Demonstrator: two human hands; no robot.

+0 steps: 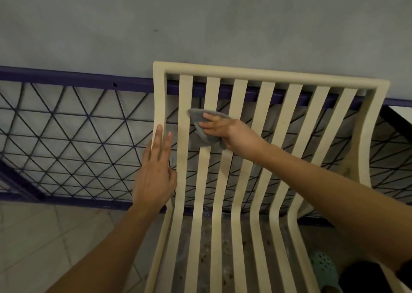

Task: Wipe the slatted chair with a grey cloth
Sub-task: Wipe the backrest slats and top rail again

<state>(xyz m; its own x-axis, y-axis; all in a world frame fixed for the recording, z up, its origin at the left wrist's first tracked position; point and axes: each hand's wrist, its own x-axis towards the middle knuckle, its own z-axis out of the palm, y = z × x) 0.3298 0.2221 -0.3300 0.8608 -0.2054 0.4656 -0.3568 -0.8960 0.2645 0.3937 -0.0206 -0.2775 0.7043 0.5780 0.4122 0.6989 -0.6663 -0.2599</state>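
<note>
Nearest, low at the right of the slatted chair (267, 74), a green perforated shoe (323, 266) sits on the floor just beside the seat edge. Pale floor tiles (44, 237) run left of the chair; through the seat slats the ground looks grey and speckled.

Chair is cream, with long slats curving from seat up into the back and a thick frame round them. Both bare forearms reach in from the bottom corners toward the chair back.

Left hand (156, 170) lies flat on the chair's left frame upright, about mid-height of the back. Fingers straight and close together, pointing up along the upright, curled round nothing. Thumb sits toward the first slat; whether it touches that slat cannot be told.

Right hand (225, 132) is higher up the back, over the second and third slats from the chair's left side. Its fingers (207, 116) lie nearly straight and close together across the grey cloth (197, 119), pressing it against the slats. Thumb is hidden, so a pinch cannot be confirmed. Cloth is bunched under palm and fingers; one edge sticks out left onto the first slat, and a corner pokes out below the wrist.

Behind the chair back stands a purple metal railing (66, 76) with a triangle lattice, running both ways past the chair. Right of the chair, a dark-framed pale tabletop edge (401, 116) shows. Farthest back, above the chair's top rail, is a plain grey wall (200, 21).
</note>
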